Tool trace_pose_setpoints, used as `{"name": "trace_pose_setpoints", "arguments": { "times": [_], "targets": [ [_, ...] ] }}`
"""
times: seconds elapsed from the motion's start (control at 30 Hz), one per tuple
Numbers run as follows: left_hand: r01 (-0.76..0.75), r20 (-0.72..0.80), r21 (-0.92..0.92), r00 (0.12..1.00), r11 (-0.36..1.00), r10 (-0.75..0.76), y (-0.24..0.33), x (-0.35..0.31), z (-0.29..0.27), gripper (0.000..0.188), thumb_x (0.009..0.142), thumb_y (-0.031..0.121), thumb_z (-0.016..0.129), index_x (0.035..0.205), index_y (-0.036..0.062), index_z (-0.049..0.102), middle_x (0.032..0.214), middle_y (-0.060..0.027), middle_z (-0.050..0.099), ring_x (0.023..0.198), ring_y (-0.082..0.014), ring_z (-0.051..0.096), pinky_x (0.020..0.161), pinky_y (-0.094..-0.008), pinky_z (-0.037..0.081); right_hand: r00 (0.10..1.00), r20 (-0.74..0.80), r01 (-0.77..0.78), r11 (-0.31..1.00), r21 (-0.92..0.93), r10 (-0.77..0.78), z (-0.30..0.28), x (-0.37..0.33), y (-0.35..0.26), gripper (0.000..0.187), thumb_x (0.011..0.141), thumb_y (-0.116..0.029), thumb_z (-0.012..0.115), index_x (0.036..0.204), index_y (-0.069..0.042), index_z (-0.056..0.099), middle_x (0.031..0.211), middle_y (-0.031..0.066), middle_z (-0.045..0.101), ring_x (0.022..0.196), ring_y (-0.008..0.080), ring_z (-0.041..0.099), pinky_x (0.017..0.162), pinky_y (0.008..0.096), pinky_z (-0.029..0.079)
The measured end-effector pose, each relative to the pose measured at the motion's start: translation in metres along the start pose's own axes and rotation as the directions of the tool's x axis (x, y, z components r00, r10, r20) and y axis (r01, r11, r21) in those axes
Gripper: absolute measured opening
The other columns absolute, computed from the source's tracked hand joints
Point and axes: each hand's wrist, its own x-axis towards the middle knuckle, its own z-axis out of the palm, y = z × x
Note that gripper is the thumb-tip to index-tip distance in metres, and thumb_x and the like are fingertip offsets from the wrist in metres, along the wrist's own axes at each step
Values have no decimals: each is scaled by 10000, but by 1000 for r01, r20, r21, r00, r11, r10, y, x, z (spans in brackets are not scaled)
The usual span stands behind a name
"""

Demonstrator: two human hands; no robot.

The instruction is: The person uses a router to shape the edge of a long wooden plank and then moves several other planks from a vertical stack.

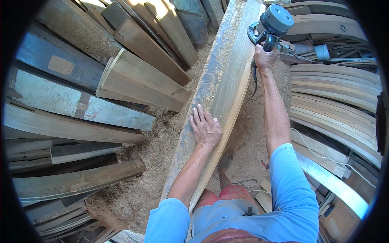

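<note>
A long wooden board [231, 87] lies lengthwise on a narrow, dusty bench [201, 87], running from near my body to the far edge of the view. Toward its far end a handheld router [276, 21] with a round grey-blue motor housing rests at the board's right edge. My right hand [266, 56] is closed around the router's black side handle, the arm stretched far forward. Flat on the near part of the board lies my left hand [206, 128], its fingers spread and reaching over the left edge. The router's bit is hidden beneath its base.
A black power cord [255, 77] hangs from the router down the board's right side. Stacked planks [150, 81] crowd the left, and curved wooden pieces [332, 117] fill the right. Sawdust [158, 162] covers the floor. A white cable [320, 154] trails at the right.
</note>
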Motion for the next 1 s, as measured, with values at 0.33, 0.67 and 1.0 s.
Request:
{"name": "trace_pose_setpoints", "arguments": {
  "times": [0.33, 0.67, 1.0],
  "targets": [
    [-18, -20, 11, 1000, 1000, 18, -1, 0, 1, 558, 932, 296, 513, 1330, -91, 464, 1594, -299, 238, 1493, -454, 192, 1205, -589, 143, 1000, 2, -14, 1000, -3, 14, 9, 21, 8, 55, 792, -57, 679, 834, -73, 648, 651, -27, 603, 528, 81, 576, 507, 267, 460],
    [-32, -27, 29, 999, 999, 33, -1, 1, -1, 527, 928, 280, 497, 1306, -86, 464, 1581, -302, 258, 1486, -447, 210, 1194, -588, 158, 999, 5, -35, 999, -3, 35, 16, 38, 9, 73, 797, -54, 686, 839, -74, 631, 661, -22, 601, 537, 83, 572, 512, 271, 460],
    [-13, -23, 36, 1000, 999, 14, 0, 1, -3, 522, 909, 264, 505, 1305, -73, 468, 1580, -292, 272, 1484, -440, 219, 1200, -585, 146, 999, 2, 44, 998, -54, -44, 26, 57, 19, 82, 796, -61, 689, 839, -76, 621, 666, -25, 595, 544, 83, 565, 517, 272, 460]
  ]
}}
